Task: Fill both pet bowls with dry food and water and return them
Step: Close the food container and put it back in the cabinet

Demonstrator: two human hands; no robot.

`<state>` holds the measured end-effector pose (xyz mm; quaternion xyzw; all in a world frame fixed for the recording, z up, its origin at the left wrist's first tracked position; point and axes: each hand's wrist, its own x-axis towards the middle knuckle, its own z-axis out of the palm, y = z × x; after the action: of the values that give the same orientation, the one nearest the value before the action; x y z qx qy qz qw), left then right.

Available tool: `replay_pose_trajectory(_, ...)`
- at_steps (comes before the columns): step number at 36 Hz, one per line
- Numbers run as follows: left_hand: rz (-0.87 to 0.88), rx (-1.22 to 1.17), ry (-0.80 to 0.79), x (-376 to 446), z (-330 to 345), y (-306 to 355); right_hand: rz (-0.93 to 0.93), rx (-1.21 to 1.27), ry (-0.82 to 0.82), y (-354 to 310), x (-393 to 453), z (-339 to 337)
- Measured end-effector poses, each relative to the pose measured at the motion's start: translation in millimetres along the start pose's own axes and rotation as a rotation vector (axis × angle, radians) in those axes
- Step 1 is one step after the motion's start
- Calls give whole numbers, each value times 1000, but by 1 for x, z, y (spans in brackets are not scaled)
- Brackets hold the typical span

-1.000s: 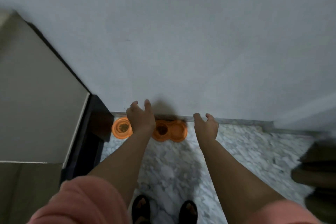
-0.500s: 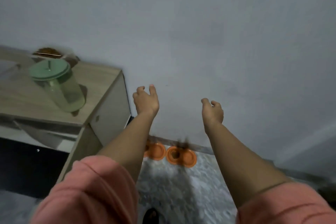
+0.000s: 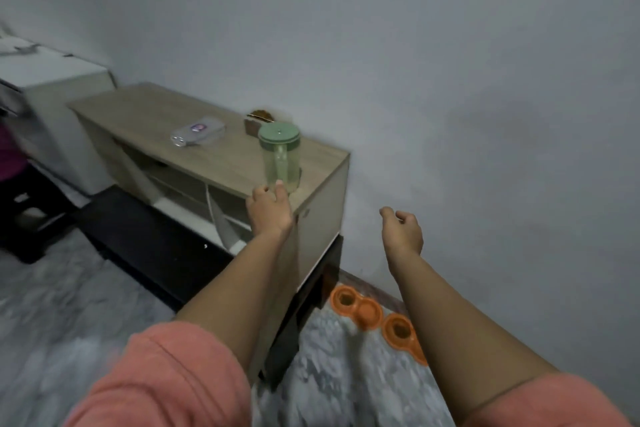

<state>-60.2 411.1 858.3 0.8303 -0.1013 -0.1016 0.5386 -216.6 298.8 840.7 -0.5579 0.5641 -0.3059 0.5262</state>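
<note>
Two orange pet bowls (image 3: pixel 367 314) are lying on the floor, kibble showing; water seems left. Left hand (image 3: pixel 269 207), fingers loose and empty, is nearing the green jar (image 3: pixel 280 156); right hand (image 3: pixel 401 229) is hanging loosely curled, empty.

No text can be read — the clear case (image 3: pixel 198 131) bears only a blurred mark.

You are looking at two orange double pet bowls (image 3: pixel 358 308) (image 3: pixel 403 334) on the floor by the wall, one green-lidded jar (image 3: pixel 280 156), one clear flat case (image 3: pixel 198 131) and one small brown container (image 3: pixel 257 121) on one wooden cabinet (image 3: pixel 156 114). Two hands (image 3: pixel 270 210) (image 3: pixel 401 230) are showing.
</note>
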Motion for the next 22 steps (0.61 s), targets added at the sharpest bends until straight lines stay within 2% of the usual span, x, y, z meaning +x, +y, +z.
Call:
replay_pose_trajectory(5, 6, 10, 8, 8, -24, -9, -27, -16, -27, -9, -9, 24)
replay_pose_trajectory(10, -13, -9, 108, 67, -112, -33, -99, -13, -114, -31, -43, 124)
replay_pose_trajectory(12, -17, 11, 116, 83, -127, -39, -100, 5, -123, -36, -48, 147)
replay_pose_trajectory(22, -23, 42, 57, 211, -231, -71, -88, 46, -128, -66, -91, 312)
